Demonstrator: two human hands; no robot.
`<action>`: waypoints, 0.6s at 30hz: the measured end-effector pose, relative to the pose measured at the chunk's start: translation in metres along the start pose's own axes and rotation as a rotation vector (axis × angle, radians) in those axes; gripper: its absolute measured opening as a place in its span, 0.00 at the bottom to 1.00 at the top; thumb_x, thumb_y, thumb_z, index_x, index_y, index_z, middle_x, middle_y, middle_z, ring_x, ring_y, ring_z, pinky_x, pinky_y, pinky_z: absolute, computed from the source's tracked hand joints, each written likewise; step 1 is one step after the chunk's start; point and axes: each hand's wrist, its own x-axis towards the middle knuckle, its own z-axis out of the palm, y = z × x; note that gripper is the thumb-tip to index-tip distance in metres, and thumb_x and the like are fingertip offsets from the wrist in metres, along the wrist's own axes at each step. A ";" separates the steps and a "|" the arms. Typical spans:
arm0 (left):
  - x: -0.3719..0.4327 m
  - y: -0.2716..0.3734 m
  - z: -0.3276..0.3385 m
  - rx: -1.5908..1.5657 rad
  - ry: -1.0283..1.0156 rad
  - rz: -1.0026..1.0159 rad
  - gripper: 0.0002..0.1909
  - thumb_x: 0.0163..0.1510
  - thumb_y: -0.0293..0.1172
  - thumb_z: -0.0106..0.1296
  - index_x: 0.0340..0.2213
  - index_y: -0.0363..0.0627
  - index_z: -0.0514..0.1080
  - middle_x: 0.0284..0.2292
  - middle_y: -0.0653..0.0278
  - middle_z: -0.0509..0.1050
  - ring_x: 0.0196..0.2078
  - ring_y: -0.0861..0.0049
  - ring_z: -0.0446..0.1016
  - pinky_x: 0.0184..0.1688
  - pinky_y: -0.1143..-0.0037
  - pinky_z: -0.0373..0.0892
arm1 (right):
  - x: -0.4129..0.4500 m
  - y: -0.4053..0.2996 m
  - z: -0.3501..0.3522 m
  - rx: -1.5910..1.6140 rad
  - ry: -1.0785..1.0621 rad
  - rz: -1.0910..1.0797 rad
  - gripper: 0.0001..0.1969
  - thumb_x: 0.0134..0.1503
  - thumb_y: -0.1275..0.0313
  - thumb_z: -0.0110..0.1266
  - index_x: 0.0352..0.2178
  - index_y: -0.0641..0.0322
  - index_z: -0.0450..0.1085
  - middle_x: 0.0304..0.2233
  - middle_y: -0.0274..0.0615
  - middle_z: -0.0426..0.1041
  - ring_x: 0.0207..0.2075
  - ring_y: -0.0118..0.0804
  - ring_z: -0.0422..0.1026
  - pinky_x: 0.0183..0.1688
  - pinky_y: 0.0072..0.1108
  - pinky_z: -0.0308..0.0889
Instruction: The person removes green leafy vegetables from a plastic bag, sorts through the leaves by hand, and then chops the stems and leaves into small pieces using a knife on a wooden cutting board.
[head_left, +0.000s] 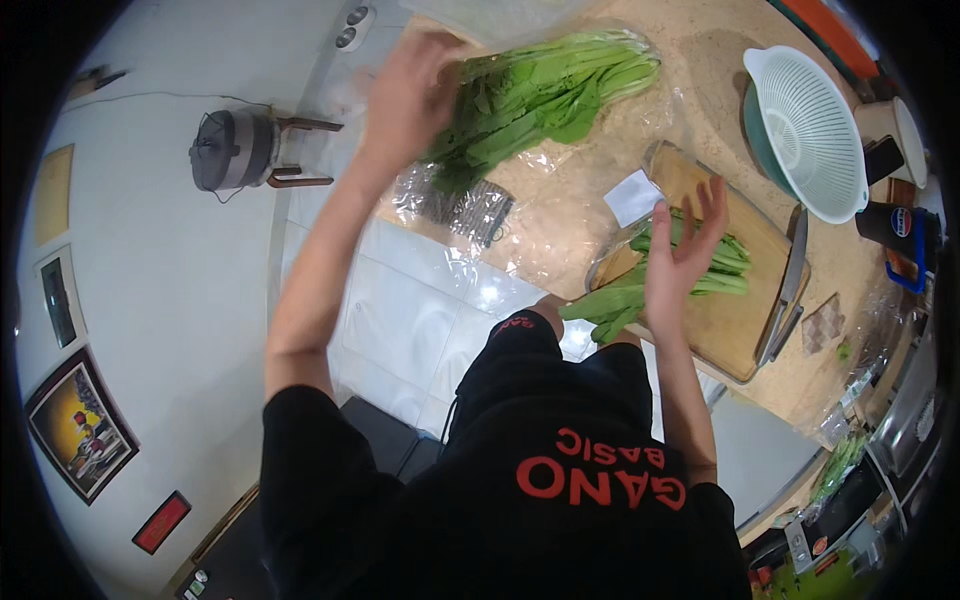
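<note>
My left hand, blurred, is at the leaf end of a large bunch of leafy greens under clear plastic film. The blur hides whether its fingers grip anything. My right hand is held with fingers spread over a smaller bunch of greens on a wooden cutting board. Its thumb tip overlaps the edge of a white paper piece beside the board; contact cannot be told. Some leaves hang past the board's near edge. Along the board's right side lies a kitchen knife, with another handle next to it.
A pale green colander sits in a darker bowl at the right, close to a black cup. A grey woven cloth lies under plastic film by the counter's left edge. A checked patch lies right of the board.
</note>
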 end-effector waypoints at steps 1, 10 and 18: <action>-0.012 0.026 -0.003 -0.038 -0.045 0.015 0.15 0.48 0.28 0.58 0.39 0.44 0.72 0.40 0.56 0.74 0.40 0.60 0.74 0.41 0.69 0.70 | 0.006 -0.004 0.001 -0.069 -0.045 -0.144 0.19 0.58 0.76 0.52 0.51 0.70 0.63 0.42 0.45 0.71 0.45 0.38 0.71 0.51 0.27 0.66; -0.053 0.030 0.048 0.003 -0.048 -0.192 0.35 0.44 0.43 0.63 0.53 0.46 0.66 0.46 0.58 0.69 0.46 0.59 0.67 0.48 0.66 0.65 | 0.117 0.088 0.069 -0.320 -0.473 0.106 0.29 0.57 0.68 0.52 0.58 0.67 0.56 0.54 0.53 0.64 0.50 0.40 0.69 0.50 0.27 0.65; -0.047 0.015 0.038 -0.065 -0.097 -0.173 0.23 0.46 0.37 0.62 0.46 0.49 0.72 0.40 0.60 0.72 0.43 0.62 0.70 0.45 0.65 0.66 | 0.165 0.094 0.094 0.286 -0.373 0.672 0.21 0.61 0.67 0.49 0.52 0.65 0.61 0.48 0.46 0.67 0.46 0.40 0.69 0.52 0.30 0.65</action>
